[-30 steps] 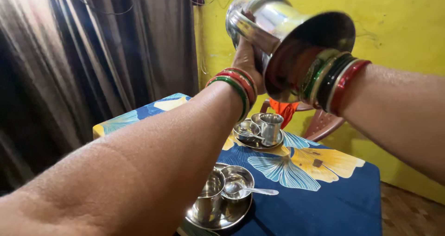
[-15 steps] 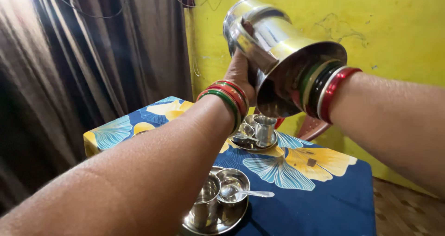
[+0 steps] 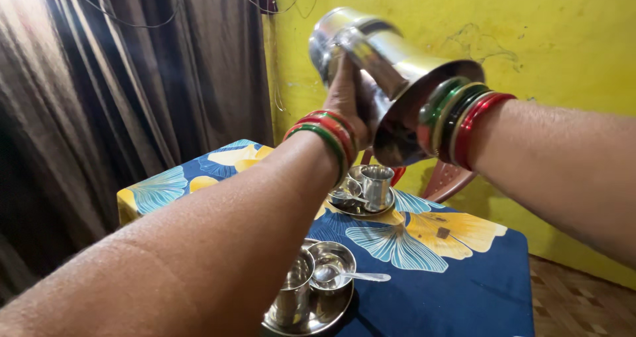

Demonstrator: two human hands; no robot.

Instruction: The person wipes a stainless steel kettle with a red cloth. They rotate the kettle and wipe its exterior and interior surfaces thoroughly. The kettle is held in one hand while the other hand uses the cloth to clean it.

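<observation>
1. A shiny silver steel pot (image 3: pixel 391 65) is gleaming against the left hand's fingers (image 3: pixel 344 89)
2. Red, green and gold bangles (image 3: pixel 328 135) are ringing the wrist below them
3. A blue cloth (image 3: pixel 457 290) with yellow flowers is showing underneath

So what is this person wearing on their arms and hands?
Both forearms are bare, with no sleeves in view. The left wrist carries a stack of bangles, green and red with thin gold-coloured ones between. The right wrist has a wider stack of bangles: green, gold-coloured, dark, pale and red. No rings show on the left hand; the right hand is hidden.
</observation>
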